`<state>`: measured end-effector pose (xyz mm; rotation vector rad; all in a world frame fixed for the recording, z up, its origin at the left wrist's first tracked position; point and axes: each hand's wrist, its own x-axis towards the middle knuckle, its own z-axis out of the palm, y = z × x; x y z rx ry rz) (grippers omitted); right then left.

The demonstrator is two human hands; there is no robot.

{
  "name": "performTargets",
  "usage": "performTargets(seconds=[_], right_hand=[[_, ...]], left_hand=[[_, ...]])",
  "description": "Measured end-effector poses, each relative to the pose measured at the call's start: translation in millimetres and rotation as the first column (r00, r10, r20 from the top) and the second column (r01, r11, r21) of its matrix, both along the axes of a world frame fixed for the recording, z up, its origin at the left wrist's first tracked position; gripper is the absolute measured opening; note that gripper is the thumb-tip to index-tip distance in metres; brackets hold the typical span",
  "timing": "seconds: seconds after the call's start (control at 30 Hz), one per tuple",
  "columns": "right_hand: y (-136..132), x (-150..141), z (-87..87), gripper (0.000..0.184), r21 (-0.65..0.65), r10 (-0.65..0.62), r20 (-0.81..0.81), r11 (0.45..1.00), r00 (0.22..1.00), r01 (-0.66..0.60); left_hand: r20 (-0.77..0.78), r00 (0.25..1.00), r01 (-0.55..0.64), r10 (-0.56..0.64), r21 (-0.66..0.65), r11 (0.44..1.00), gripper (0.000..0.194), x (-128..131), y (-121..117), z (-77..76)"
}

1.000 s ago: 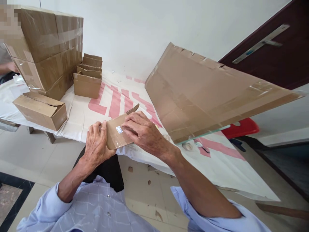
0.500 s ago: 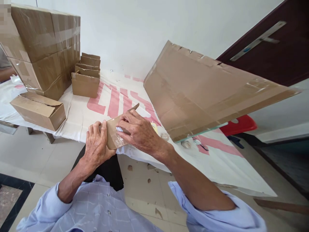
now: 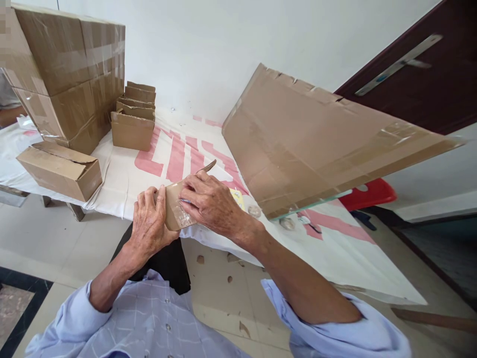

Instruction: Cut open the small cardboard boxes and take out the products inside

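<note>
Left hand (image 3: 149, 221) grips the small box (image 3: 174, 204) at its left end; right hand (image 3: 210, 204) presses fingers over its label (image 3: 185, 201), grasp unclear.

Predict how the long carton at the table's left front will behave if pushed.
The long carton will probably slide rather than tip, since it lies low and lengthwise. Its top flaps look loose, with a gap between them, so pressing there may make them give. The creased cloth under it might bunch up. Its contents are hidden, so I can't judge weight.
</note>
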<state>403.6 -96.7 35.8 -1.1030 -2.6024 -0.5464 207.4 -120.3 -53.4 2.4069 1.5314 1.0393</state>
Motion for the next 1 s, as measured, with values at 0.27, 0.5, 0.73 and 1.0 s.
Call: performTargets(seconds=[0.27, 0.5, 0.73, 1.0], right_hand=[[2.3, 0.2, 2.2, 0.023, -0.023, 0.024, 0.04, 0.999, 0.999, -0.023], [3.1, -1.2, 0.3, 0.024, -0.04, 0.012, 0.041, 0.999, 0.999, -0.01], [3.1, 5.1, 5.3, 0.021, -0.077, 0.052, -0.059, 0.995, 0.997, -0.057], [2.1, 3.9, 7.5, 0.023, -0.05, 0.037, 0.057, 0.998, 0.998, -0.034]], left_hand=[[-0.031, 0.999, 0.01, -0.01, 0.008, 1.0, 0.105, -0.2, -0.1, 0.4], [-0.031, 1.0, 0.001, 0.0, 0.02, 1.0, 0.106, 0.2, -1.7, 0.3], [-0.012, 1.0, 0.007, -0.007, 0.005, 1.0, 0.107, -3.2, 0.0, -1.9], [-0.021, 1.0, -0.005, 0.005, -0.005, 1.0, 0.105, -1.8, -0.2, 0.3]])
